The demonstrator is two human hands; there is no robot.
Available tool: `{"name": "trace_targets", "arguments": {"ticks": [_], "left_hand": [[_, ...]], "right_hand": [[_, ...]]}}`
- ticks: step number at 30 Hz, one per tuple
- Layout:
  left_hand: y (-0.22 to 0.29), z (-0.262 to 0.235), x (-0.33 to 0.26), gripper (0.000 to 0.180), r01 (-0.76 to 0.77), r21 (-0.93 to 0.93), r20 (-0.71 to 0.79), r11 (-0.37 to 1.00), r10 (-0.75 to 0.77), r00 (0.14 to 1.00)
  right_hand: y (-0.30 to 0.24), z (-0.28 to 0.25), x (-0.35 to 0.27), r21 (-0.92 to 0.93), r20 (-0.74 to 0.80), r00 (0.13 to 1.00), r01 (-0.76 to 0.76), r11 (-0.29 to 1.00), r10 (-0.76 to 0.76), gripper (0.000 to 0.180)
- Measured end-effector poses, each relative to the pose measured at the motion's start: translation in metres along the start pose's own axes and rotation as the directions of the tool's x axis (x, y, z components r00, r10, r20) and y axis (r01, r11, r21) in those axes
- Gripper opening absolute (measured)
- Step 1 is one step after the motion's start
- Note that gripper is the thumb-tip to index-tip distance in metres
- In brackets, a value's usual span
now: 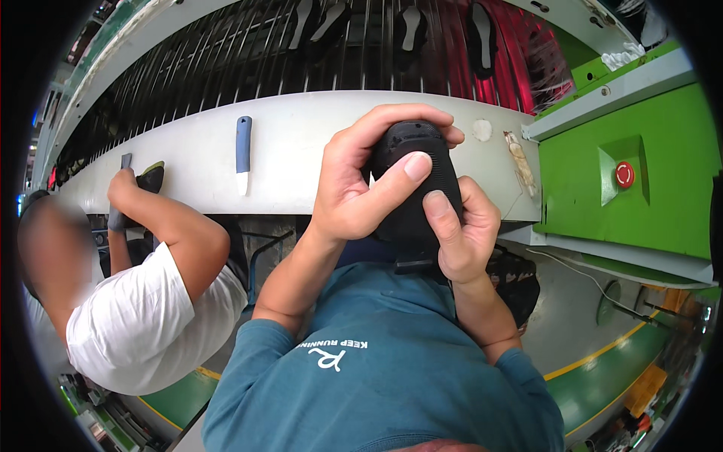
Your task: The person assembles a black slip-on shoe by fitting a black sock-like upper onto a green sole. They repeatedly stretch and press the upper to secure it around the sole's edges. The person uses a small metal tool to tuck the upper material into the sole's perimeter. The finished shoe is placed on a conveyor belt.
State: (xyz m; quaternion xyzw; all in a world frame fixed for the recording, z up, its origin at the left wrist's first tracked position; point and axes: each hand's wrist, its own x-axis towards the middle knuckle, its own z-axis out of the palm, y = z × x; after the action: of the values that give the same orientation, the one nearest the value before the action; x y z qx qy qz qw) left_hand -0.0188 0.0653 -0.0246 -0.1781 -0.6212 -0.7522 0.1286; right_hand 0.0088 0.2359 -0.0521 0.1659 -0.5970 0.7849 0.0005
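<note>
Blk shoe (405,218) is approx 1 o'clock, just off ctr, held up at the near edge of the white desk (290,162): L hand (350,181) fingers part-curled round its far end, thumb on its upper face; R hand (465,241) fingers bent against its right side, thumb on top too, so both grip it. Blue-hdl tool (243,147) lies on the desk approx 10 o'clock, w/ a co-worker (143,324) in white at 8. Grey-soled dk shoe (412,30) sits at 12 on the rods, red stop btn (625,175) nr 3.
</note>
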Motion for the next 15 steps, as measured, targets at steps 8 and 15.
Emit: {"name": "trace_targets", "arguments": {"ticks": [8, 15], "left_hand": [[-0.006, -0.005, 0.003, 0.05, -0.057, -0.023, 0.07, 0.998, 0.058, 0.996], [-0.004, -0.008, 0.002, 0.05, -0.047, -0.04, 0.095, 0.998, 0.051, 0.994]], "right_hand": [[0.0, 0.0, 0.003, 0.053, -0.038, 0.999, -0.029, 0.998, 0.031, 0.025], [0.015, -0.015, -0.002, 0.068, 0.021, 1.0, 0.0, 0.998, -0.002, 0.021]]}}
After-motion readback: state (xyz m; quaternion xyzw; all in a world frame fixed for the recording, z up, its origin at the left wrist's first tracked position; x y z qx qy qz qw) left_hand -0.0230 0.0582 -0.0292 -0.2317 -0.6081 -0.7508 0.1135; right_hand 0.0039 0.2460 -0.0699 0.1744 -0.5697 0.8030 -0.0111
